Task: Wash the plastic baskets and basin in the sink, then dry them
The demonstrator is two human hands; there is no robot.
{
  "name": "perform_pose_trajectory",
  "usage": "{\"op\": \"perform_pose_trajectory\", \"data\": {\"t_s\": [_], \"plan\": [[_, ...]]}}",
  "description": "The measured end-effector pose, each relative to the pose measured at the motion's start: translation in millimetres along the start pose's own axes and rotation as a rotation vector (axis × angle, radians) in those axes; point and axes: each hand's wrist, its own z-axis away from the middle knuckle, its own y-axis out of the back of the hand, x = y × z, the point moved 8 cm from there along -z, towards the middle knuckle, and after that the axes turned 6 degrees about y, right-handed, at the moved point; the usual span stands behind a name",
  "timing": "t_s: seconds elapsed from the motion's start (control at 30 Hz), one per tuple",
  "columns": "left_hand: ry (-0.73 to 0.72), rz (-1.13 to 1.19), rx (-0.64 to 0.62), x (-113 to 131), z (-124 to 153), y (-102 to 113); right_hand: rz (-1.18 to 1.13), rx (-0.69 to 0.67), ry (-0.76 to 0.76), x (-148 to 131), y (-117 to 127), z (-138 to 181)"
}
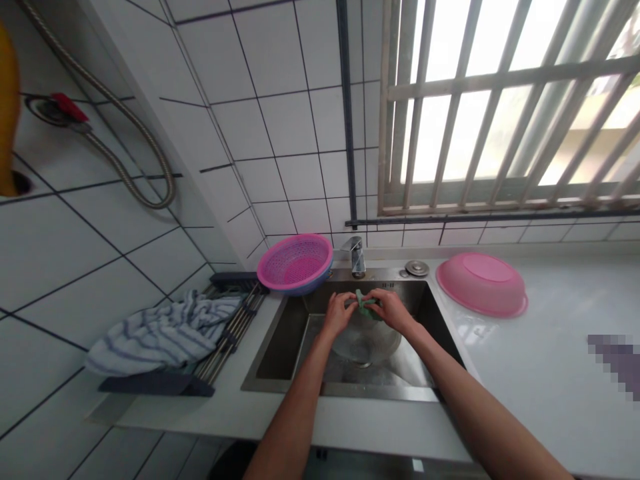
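Observation:
Over the sink, my left hand and my right hand meet with fingertips pinched on a small limp green piece. It looks like a vegetable leaf, though its kind is too small to make out for sure. Both hands are closed on it, one at each side. Directly below them a see-through round bowl sits in the steel basin. What the bowl holds is hard to see. Behind the hands stands a chrome faucet.
At the sink's back left corner sits a pink strainer basket over a blue one. An upturned pink basin lies on the right counter, near a metal drain stopper. Left is a striped towel on a folding rack. A barred window is behind.

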Motion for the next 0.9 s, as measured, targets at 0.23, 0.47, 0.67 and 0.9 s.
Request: {"op": "perform_pose_trajectory", "data": {"t_s": [0.23,0.47,0.67,0.9], "plan": [[0.022,0.034,0.027,-1.3,2.3,4.6,0.004,0.028,-0.054,7.0,7.7,3.0],[0.025,0.025,0.018,-4.9,1.2,10.5,0.004,0.000,-0.008,4.2,3.0,3.5],[0.009,0.041,0.011,-5.4,-0.1,8.4,0.012,0.019,-0.041,8.2,5.7,3.0],[-0.007,-0.009,-0.018,-1.8,0.3,1.9,-0.018,0.005,-0.017,5.5,-1.2,2.1]]}}
